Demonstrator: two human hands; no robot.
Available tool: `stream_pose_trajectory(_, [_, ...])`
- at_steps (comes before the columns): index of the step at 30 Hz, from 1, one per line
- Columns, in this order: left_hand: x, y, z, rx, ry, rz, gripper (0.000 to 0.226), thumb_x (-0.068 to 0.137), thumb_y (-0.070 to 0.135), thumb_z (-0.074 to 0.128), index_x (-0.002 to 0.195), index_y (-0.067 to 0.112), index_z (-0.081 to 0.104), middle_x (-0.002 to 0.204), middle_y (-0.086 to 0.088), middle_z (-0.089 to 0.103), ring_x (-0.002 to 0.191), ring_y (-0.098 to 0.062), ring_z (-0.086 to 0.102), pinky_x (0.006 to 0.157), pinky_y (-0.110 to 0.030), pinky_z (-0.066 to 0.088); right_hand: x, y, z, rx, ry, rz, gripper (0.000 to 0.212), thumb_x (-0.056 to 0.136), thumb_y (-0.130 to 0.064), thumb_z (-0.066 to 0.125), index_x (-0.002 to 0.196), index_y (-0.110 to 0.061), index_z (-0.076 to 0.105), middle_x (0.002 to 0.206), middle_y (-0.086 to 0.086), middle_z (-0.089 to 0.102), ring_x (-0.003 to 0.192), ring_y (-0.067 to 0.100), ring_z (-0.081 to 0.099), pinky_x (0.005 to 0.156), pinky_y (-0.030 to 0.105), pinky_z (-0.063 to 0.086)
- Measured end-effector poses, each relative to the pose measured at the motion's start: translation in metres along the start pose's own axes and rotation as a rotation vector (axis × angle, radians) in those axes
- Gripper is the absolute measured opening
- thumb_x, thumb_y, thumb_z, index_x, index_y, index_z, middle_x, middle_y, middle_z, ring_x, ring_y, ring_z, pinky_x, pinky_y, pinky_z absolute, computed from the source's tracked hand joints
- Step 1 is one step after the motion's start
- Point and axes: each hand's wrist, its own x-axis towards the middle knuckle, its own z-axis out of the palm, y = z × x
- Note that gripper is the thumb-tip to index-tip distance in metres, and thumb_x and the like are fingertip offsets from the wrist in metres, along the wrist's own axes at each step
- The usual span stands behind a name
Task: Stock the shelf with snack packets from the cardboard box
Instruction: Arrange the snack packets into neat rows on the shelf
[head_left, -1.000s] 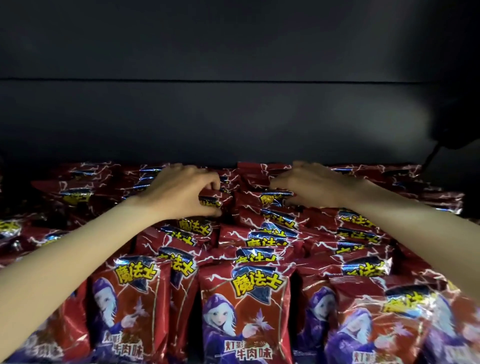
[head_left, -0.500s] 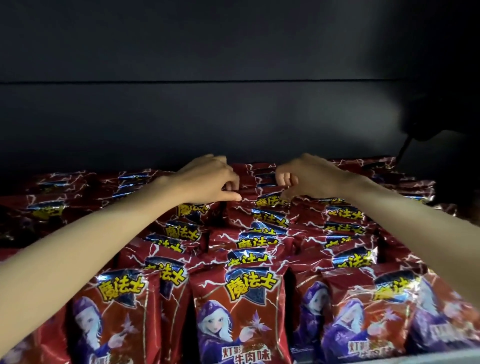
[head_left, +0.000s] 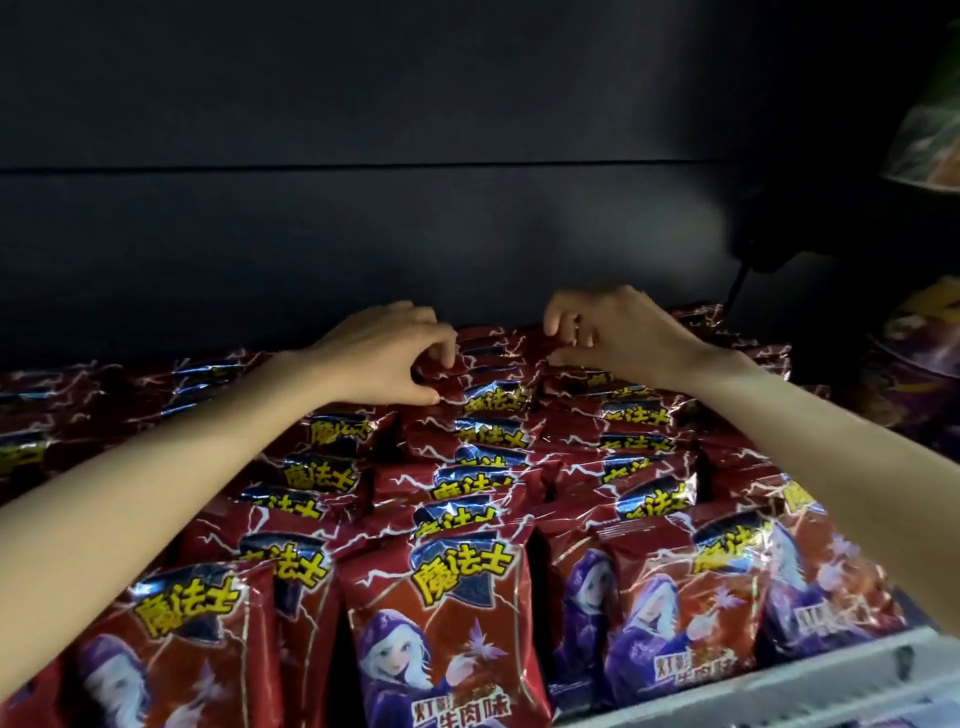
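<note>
While both arms reach over the stock to the back of the shelf, the scene reads as follows.
Left hand: its grip is curled, thumb and fingers pinching the top edge of a rear packet in the middle column.
Right hand: fingers bent above the back packets; whether this grip holds one, I cannot tell.
Snack packets: red, with yellow lettering and a purple-hooded figure, standing upright in rows front to back.
Shelf: pale front lip at lower right.
Back panel: dark, behind the rows.
Other packets: blurred, at far right.
</note>
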Motion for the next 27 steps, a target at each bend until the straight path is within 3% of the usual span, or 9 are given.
stream_pose_trajectory(6, [0.026, 0.041, -0.007, -0.212, 0.200, 0.210, 0.016, 0.090, 0.031, 0.059, 0.105, 0.027, 0.063, 0.098, 0.018, 0.059, 0.086, 0.002, 0.055, 0.080, -0.018, 0.045, -0.065, 0.039, -0.054, 0.010, 0.130, 0.117, 0.018, 0.082, -0.014, 0.072, 0.092, -0.028, 0.067, 0.084, -0.013, 0.066, 0.078, -0.001, 0.061, 0.069, 0.005, 0.041])
stream_pose_trajectory(8, [0.041, 0.055, -0.005, -0.216, 0.177, 0.241, 0.017, 0.091, 0.029, 0.059, 0.107, 0.025, 0.063, 0.101, 0.015, 0.062, 0.091, -0.001, 0.056, 0.083, -0.022, 0.046, -0.076, 0.049, -0.055, -0.037, 0.065, 0.158, 0.019, 0.083, -0.016, 0.071, 0.095, -0.031, 0.067, 0.092, -0.015, 0.065, 0.086, 0.000, 0.060, 0.079, 0.009, 0.043])
stream_pose_trajectory(12, [0.066, 0.076, 0.004, -0.073, 0.032, 0.221, 0.025, 0.093, 0.037, 0.055, 0.115, 0.027, 0.061, 0.113, 0.013, 0.061, 0.102, -0.003, 0.050, 0.082, -0.021, 0.037, -0.076, 0.064, -0.041, -0.262, -0.095, 0.095, 0.025, 0.086, -0.032, 0.068, 0.111, -0.029, 0.066, 0.110, -0.012, 0.060, 0.113, 0.015, 0.052, 0.100, 0.035, 0.041])
stream_pose_trajectory(15, [0.074, 0.086, 0.009, 0.004, -0.014, 0.177, 0.030, 0.092, 0.044, 0.054, 0.117, 0.028, 0.062, 0.111, 0.010, 0.064, 0.103, -0.007, 0.052, 0.079, -0.022, 0.036, -0.066, 0.070, -0.032, -0.363, -0.208, 0.024, 0.037, 0.088, -0.039, 0.062, 0.124, -0.031, 0.058, 0.128, -0.011, 0.052, 0.126, 0.015, 0.039, 0.110, 0.032, 0.029])
stream_pose_trajectory(22, [0.073, 0.090, 0.011, 0.197, -0.101, 0.126, 0.043, 0.090, 0.057, 0.047, 0.125, 0.033, 0.056, 0.113, 0.008, 0.061, 0.109, -0.010, 0.047, 0.097, -0.029, 0.030, -0.046, 0.079, -0.021, -0.324, -0.264, -0.068, 0.035, 0.088, -0.044, 0.061, 0.116, -0.023, 0.061, 0.128, -0.005, 0.048, 0.119, 0.015, 0.043, 0.098, 0.029, 0.036])
stream_pose_trajectory(27, [0.072, 0.098, 0.019, 0.208, 0.028, 0.037, 0.035, 0.089, 0.055, 0.052, 0.110, 0.029, 0.062, 0.102, 0.010, 0.065, 0.103, -0.009, 0.051, 0.092, -0.026, 0.033, -0.035, 0.070, -0.008, -0.369, -0.095, -0.043, 0.031, 0.088, -0.038, 0.063, 0.114, -0.021, 0.060, 0.122, -0.005, 0.055, 0.118, 0.019, 0.049, 0.099, 0.031, 0.035])
